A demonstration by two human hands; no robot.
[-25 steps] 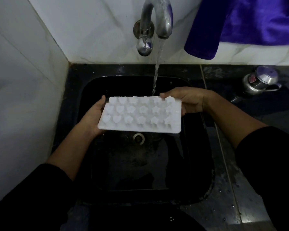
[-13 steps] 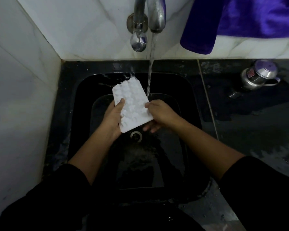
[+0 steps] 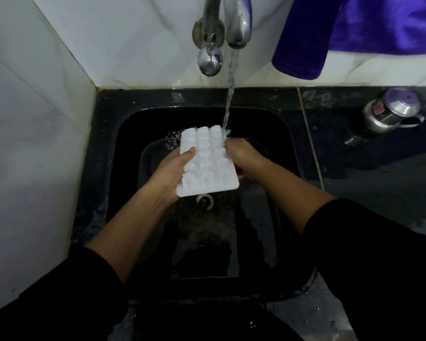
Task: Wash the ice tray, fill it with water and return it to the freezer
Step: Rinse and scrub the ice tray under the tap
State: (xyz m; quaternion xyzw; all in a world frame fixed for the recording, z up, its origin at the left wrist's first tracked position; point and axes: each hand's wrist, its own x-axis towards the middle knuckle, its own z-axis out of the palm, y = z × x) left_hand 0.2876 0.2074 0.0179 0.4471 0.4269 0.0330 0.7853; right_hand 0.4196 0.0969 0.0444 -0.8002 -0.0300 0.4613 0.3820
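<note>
A white ice tray (image 3: 208,163) with raised moulded shapes hangs lengthwise over the black sink (image 3: 123,148), its far end tilted up. My left hand (image 3: 172,171) grips its left edge, thumb on top. My right hand (image 3: 244,158) holds the right edge, fingers curled round it and partly hidden behind the tray. Water runs from the chrome tap (image 3: 236,23) in a stream (image 3: 229,94) that strikes the tray's far right corner by my right hand and splashes off.
The drain (image 3: 203,200) lies just under the tray's near end. A steel lidded pot (image 3: 391,112) lies on the wet dark counter at the right. A purple cloth (image 3: 354,28) hangs on the back wall. White marble walls close the left and back.
The tray went from lying crosswise to lengthwise, and since then it has shifted right so the stream now hits its far right corner. Both hands kept hold of it.
</note>
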